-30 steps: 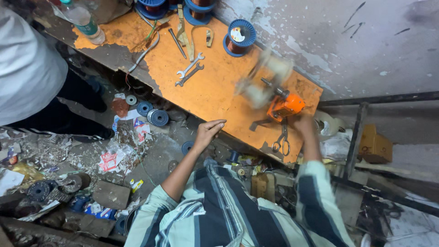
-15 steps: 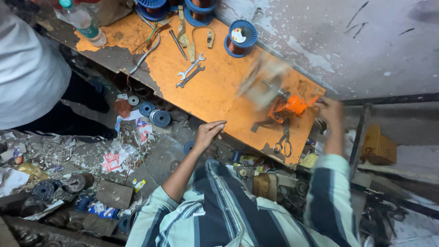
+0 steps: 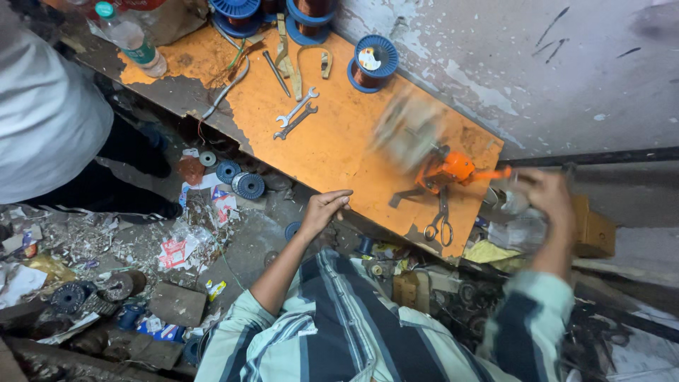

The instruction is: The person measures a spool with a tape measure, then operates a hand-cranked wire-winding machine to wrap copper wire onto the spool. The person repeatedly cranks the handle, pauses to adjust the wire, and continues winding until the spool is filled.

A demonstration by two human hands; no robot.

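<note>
Where hands (image 3: 327, 209) rest, orange workbench (image 3: 332, 152), littered floor (image 3: 141, 247)

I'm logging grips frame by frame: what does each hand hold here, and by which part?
The right hand grips the orange winder by its crank handle, though blur hides the exact hold. The left hand holds nothing; its fingers rest on the orange board's edge.

Cramped repair workshop: orange workbench (image 3: 339, 152) against a flaking wall, spanners (image 3: 296, 117) mid-top, blue wire spools (image 3: 369, 62) along its far edge, scissors (image 3: 438, 223) near the front edge, scrap-littered floor (image 3: 141, 247).
</note>
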